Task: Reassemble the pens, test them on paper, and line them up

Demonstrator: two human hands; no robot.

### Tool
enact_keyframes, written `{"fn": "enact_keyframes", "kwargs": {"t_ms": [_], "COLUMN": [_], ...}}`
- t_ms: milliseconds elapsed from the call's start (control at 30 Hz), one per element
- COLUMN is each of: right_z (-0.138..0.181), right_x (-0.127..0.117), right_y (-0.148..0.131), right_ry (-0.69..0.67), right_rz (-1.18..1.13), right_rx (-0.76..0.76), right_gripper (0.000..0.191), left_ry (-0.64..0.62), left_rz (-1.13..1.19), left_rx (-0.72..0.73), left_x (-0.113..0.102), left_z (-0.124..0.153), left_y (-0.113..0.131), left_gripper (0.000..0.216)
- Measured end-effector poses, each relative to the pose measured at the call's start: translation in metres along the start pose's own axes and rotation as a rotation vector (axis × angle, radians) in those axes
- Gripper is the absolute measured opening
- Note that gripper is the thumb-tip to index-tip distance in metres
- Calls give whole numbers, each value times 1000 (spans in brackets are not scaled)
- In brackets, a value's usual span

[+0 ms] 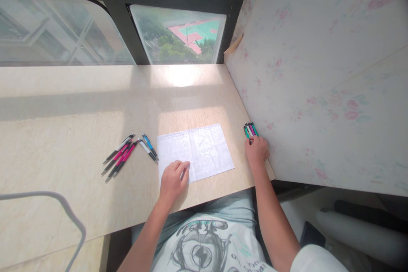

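Observation:
My left hand (173, 180) rests on the lower left part of a white paper sheet (207, 148). Its fingers are closed around a pen (182, 173), of which only a short end shows. At the right, beside the wall, my right hand (257, 151) has its fingers bent down over a row of pens (250, 128) in green, white and purple. The fingers are pinched at the near end of these pens, and how many they grip is hidden. Faint writing runs along the sheet's top edge.
Several pink and white pens (121, 157) lie to the left of the paper, with a blue pen (149, 146) near its left edge. A grey cable (65, 204) curves over the lower left tabletop (63, 144). The floral wall (318, 93) borders the right side; windows stand behind.

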State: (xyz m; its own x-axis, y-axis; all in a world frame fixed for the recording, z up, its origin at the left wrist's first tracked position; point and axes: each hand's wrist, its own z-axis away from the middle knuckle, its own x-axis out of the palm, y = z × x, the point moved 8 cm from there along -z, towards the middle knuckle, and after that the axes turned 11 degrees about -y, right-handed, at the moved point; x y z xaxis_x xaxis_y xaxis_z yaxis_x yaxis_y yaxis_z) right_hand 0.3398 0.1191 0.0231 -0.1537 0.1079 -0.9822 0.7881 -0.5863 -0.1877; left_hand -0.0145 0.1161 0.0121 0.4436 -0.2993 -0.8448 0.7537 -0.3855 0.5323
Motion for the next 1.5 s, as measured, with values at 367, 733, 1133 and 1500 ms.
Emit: {"fn": "enact_keyframes", "kwargs": {"t_ms": [367, 733, 1133, 1500], "right_z": [-9, -13, -9, 52], "right_x": [2, 3, 0, 28], "right_y": [0, 2, 1, -68], "right_ry": [31, 20, 56, -194], "right_rz": [28, 43, -18, -265], "right_rx": [-5, 11, -35, -400], "right_gripper": [21, 20, 20, 28], "left_ry": [-14, -9, -17, 39], "left_rz": [-1, -1, 8, 219], "left_rx": [-5, -7, -16, -171], "left_x": [2, 1, 4, -26], "left_z": [0, 0, 1, 7], "left_y": [-1, -1, -4, -16], "left_gripper": [25, 25, 25, 24]}}
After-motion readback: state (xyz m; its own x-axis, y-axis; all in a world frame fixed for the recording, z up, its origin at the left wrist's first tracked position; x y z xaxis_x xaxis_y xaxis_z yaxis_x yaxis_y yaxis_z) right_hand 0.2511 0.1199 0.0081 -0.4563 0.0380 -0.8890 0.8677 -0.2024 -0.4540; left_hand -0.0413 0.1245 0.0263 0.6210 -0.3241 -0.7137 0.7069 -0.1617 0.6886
